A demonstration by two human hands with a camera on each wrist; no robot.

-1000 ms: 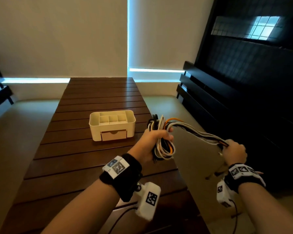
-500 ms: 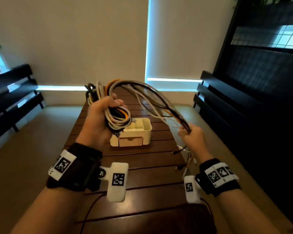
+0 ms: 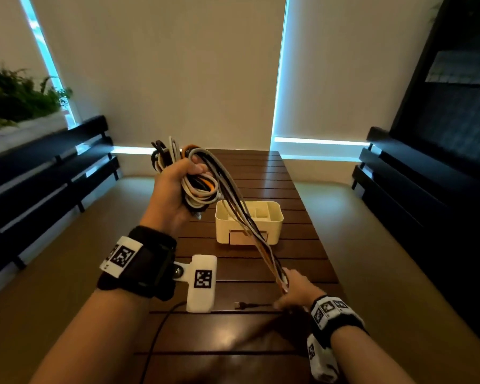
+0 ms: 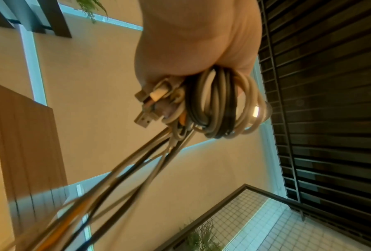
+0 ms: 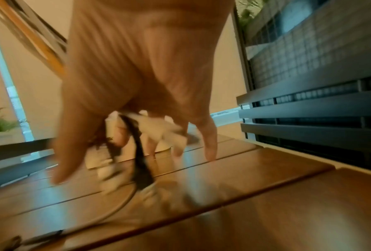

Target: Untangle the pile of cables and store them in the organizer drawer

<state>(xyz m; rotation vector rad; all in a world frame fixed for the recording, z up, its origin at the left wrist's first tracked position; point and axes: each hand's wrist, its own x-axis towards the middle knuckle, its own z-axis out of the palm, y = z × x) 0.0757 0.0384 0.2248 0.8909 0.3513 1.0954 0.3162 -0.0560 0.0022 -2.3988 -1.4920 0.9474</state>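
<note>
Up above the table, the left hand (image 3: 175, 187) grips a coiled bundle of cables (image 3: 198, 187) — white, black and orange loops with the thumb clamped across the front. The left wrist view shows the same coil (image 4: 219, 105) wrapped by the fingers, with several connector plugs (image 4: 152, 101) sticking out beside the loops. From the bundle a group of strands (image 3: 250, 231) runs down and to the right, stretched fairly straight, to the right hand (image 3: 295, 291), which sits low over the near part of the table. That hand has the strands between its fingers, though in the blurred right wrist view its fingers (image 5: 208, 142) point down at the wood with only a loose curl, and cable ends (image 5: 140, 163) dangle beneath the palm onto the slats — a firm pinch cannot be confirmed. One black plug end (image 3: 240, 305) lies on the table just left of the right hand. Beyond the hands, the cream organizer (image 3: 275, 225) stands on the dark slatted wooden table (image 3: 302, 261), its small front drawer (image 3: 237, 238) pushed in, the strands crossing in front of it. Dark benches (image 3: 53, 173) flank the table.
</note>
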